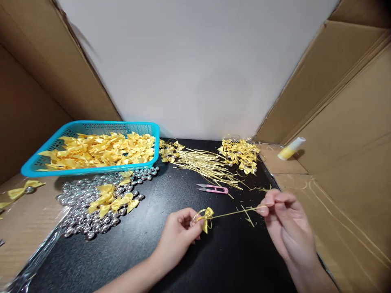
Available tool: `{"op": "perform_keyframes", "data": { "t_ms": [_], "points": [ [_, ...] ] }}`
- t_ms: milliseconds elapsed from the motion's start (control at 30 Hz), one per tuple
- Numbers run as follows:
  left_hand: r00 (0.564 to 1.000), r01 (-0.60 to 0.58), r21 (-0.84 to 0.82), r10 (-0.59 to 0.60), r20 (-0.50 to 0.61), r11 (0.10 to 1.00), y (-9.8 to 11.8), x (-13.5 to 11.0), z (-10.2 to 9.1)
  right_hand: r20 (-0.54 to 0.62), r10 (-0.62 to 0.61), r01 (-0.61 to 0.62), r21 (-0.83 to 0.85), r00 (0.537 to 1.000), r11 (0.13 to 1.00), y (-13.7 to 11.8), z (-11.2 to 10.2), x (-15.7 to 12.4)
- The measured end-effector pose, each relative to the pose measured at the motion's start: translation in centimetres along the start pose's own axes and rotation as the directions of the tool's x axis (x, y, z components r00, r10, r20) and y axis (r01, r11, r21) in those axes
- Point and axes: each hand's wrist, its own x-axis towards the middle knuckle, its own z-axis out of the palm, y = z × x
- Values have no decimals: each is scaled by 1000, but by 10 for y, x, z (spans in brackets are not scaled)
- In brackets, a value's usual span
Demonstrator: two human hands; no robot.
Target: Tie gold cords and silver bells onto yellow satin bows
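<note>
My left hand (183, 228) pinches a small yellow ribbon bow (207, 217) with a loop of gold cord beside it. From the bow a thin gold cord (233, 212) runs nearly straight to the right. Its far end sits between the fingertips of my right hand (285, 219), which is closed in a pinch. Beyond the hands, pink-handled thread snips (212, 189) lie on the black table. A bundle of cut gold cords (204, 165) is spread behind the snips.
A blue basket (91, 171) full of yellow bows stands back left. Silver beads (82, 203) spread before it, several bows on top. Finished-looking bows (240, 152) are heaped back right. A yellow-white thread spool (291, 148) stands on cardboard. Cardboard walls (345, 101) flank the table (134, 252).
</note>
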Motion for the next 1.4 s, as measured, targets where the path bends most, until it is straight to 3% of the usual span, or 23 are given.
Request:
{"op": "perform_keyframes", "data": {
  "t_ms": [300, 667, 900, 1033, 1300, 1400],
  "points": [
    [998, 16, -39, -18, -55, 999, 0, 10, -8, -140, 57, -32, 175, 989, 984, -11, -29, 5],
    [997, 27, -85, -33, -65, 996, -1, 12, -9, -332, 34, 78, 319, 943, 944, -32, -44, 14],
    [998, 31, -87, -35, -45, 996, 0, 12, -8, -263, -12, 72, 220, 965, 973, -36, -44, 17],
    [999, 29, -87, -32, -37, 996, 1, 12, -7, -313, 3, 80, 250, 950, 965, -37, -44, 19],
    [1000, 21, -74, -22, -9, 997, 2, 11, -9, -305, -62, 138, 237, 950, 962, -33, -43, 20],
    [1000, 17, -73, -16, 25, 997, 2, 11, -10, -167, -26, 50, 144, 986, 988, -18, -27, 12]
  ]
}}
